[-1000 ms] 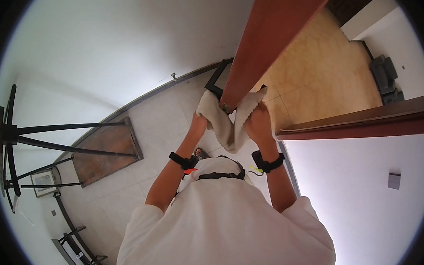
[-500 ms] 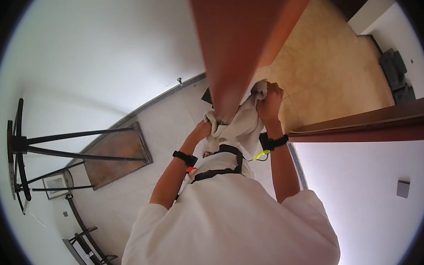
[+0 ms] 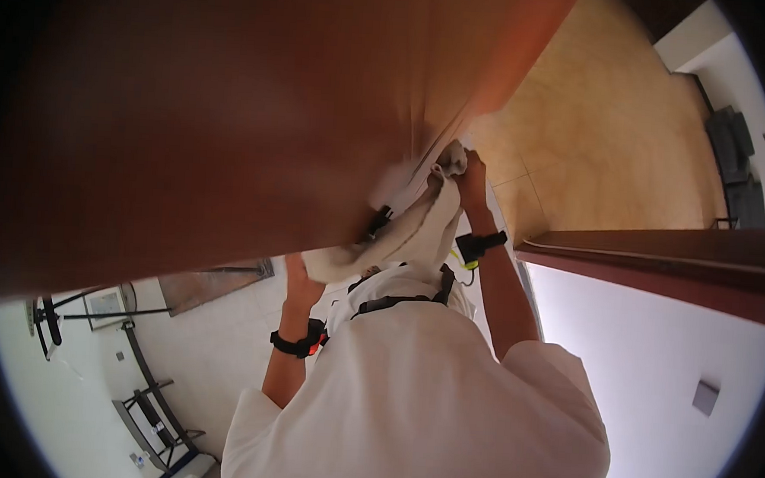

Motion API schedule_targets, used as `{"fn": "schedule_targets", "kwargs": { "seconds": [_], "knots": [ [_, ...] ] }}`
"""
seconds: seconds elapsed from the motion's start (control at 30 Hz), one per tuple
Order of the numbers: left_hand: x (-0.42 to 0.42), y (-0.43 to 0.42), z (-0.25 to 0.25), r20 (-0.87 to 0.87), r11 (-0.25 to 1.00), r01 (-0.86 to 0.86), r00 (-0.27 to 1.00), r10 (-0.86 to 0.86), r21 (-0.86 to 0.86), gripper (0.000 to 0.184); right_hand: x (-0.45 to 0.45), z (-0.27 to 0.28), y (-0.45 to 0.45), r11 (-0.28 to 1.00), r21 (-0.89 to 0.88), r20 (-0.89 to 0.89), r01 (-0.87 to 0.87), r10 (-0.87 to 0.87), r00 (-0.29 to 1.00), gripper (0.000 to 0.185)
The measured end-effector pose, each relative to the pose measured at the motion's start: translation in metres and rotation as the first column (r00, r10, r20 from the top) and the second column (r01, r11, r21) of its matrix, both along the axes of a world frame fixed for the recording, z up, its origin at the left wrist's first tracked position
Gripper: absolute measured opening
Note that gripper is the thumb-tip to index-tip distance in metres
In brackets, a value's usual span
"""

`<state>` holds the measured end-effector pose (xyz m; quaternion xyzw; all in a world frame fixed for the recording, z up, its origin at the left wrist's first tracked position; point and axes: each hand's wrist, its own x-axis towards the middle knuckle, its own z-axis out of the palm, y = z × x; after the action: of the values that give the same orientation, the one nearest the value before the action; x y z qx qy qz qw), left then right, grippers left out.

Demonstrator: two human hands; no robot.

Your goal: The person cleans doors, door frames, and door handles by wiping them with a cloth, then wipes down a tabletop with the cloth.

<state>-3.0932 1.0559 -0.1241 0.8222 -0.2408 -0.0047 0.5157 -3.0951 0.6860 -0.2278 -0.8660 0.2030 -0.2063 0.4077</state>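
A large reddish-brown door [image 3: 215,126] fills the upper left of the view, with a black handle or lock part [image 3: 381,222] near its lower edge. A pale cloth [image 3: 391,244] stretches between my two hands, against the door's side. My left hand [image 3: 299,278] grips the lower left end of the cloth, its fingers partly hidden at the door's edge. Higher up on the right, my right hand [image 3: 472,176] is closed on the cloth's other end, which is bunched. Both wrists wear black bands.
To the right runs a brown door frame [image 3: 658,258] beside a white wall [image 3: 627,356] with a switch plate [image 3: 705,398]. Beyond the doorway are a tan tiled floor [image 3: 613,139] and dark seats [image 3: 733,153]. A brown board [image 3: 211,289] and black racks stand at the lower left.
The door has swung across the left of the view, hiding the wall there and most of one black stand. My left hand has moved left and down, stretching the cloth.
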Motion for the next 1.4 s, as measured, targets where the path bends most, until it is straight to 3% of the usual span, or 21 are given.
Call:
{"fn": "schedule_targets", "kwargs": {
  "seconds": [0.03,0.1,0.2,0.23,0.27,0.33,0.4,0.43,0.5,0.57,0.67,0.8,0.87,0.93,1.0,1.1,1.13,1.23,1.33,1.4],
  "knots": [
    [-0.005,-0.005,0.013,0.238,0.999,-0.035,0.971,0.035,-0.006,0.03,-0.006,-0.005,0.001,1.0,-0.006,-0.02,0.005,-0.006,1.0,0.029],
    [-0.014,-0.01,0.038,0.391,0.989,0.055,0.914,-0.106,0.141,0.03,-0.012,-0.033,0.0,1.0,-0.016,-0.059,0.018,-0.019,0.998,0.027],
    [-0.034,-0.023,0.034,0.411,0.97,0.14,0.887,-0.212,0.199,0.033,-0.021,-0.073,-0.002,0.978,0.207,-0.237,-0.007,0.057,0.97,0.025],
    [-0.037,-0.036,0.036,0.375,0.971,0.148,0.903,-0.21,0.187,0.04,-0.024,-0.083,0.002,0.955,0.297,-0.268,-0.004,0.087,0.959,0.026],
    [-0.039,-0.046,0.032,0.269,0.968,0.132,0.945,-0.188,0.214,0.044,-0.024,-0.129,0.002,0.894,0.446,-0.271,-0.053,0.191,0.943,0.035],
    [-0.043,-0.057,0.029,0.126,0.953,0.144,0.975,-0.182,0.266,0.05,-0.044,-0.166,0.012,0.694,0.661,0.033,-0.287,0.355,0.934,0.044],
    [-0.04,-0.066,0.026,0.073,0.939,0.175,0.976,-0.206,0.297,0.057,-0.047,-0.154,0.029,0.519,0.754,0.227,-0.402,0.369,0.901,0.049],
    [-0.038,-0.067,0.025,0.057,0.934,0.178,0.977,-0.205,0.31,0.058,-0.039,-0.114,0.06,0.465,0.793,0.249,-0.394,0.343,0.906,0.049],
    [-0.033,-0.068,0.025,0.033,0.925,0.178,0.979,-0.2,0.336,0.062,-0.029,-0.062,0.072,0.235,0.904,0.268,-0.356,0.336,0.903,0.049],
    [-0.029,-0.068,0.033,-0.02,0.94,0.181,0.983,-0.183,0.288,0.064,-0.026,-0.041,0.067,-0.128,0.96,0.279,-0.248,0.379,0.882,0.048],
    [-0.032,-0.068,0.033,-0.055,0.955,0.177,0.984,-0.168,0.24,0.065,-0.009,-0.044,0.075,-0.179,0.972,0.218,-0.151,0.453,0.864,0.043],
    [-0.029,-0.066,0.032,-0.078,0.973,0.166,0.985,-0.155,0.158,0.06,0.003,-0.042,0.076,-0.481,0.876,0.228,-0.043,0.334,0.915,0.038],
    [-0.028,-0.068,0.034,-0.03,0.968,0.155,0.988,-0.152,0.197,0.057,0.006,-0.036,0.08,-0.471,0.85,0.38,-0.235,0.24,0.893,0.036],
    [-0.023,-0.072,0.039,0.056,0.945,0.168,0.98,-0.191,0.279,0.056,0.007,-0.028,0.086,-0.352,0.888,0.387,-0.295,0.23,0.893,0.034],
    [-0.016,-0.08,0.051,0.164,0.892,0.185,0.948,-0.273,0.413,0.057,0.002,-0.001,0.095,-0.131,0.97,0.234,-0.205,0.271,0.934,0.033],
    [-0.004,-0.096,0.052,0.211,0.891,0.177,0.935,-0.284,0.418,0.056,0.019,-0.022,0.094,-0.205,0.961,0.262,-0.187,0.449,0.854,0.035],
    [0.002,-0.103,0.053,0.246,0.898,0.171,0.925,-0.288,0.406,0.057,0.024,-0.023,0.094,-0.247,0.95,0.287,-0.193,0.439,0.851,0.037],
    [0.012,-0.112,0.047,0.203,0.877,0.123,0.949,-0.24,0.465,0.056,0.029,-0.055,0.1,-0.054,0.931,0.358,-0.36,0.316,0.879,0.038],
    [0.02,-0.11,0.054,0.112,0.843,0.145,0.966,-0.235,0.518,0.057,0.032,-0.058,0.086,0.142,0.967,0.179,-0.212,0.219,0.959,0.04],
    [0.017,-0.097,0.048,0.211,0.874,0.113,0.948,-0.238,0.473,0.058,0.03,-0.061,0.069,0.01,0.972,0.236,-0.237,0.056,0.97,0.041]
  ]
}}
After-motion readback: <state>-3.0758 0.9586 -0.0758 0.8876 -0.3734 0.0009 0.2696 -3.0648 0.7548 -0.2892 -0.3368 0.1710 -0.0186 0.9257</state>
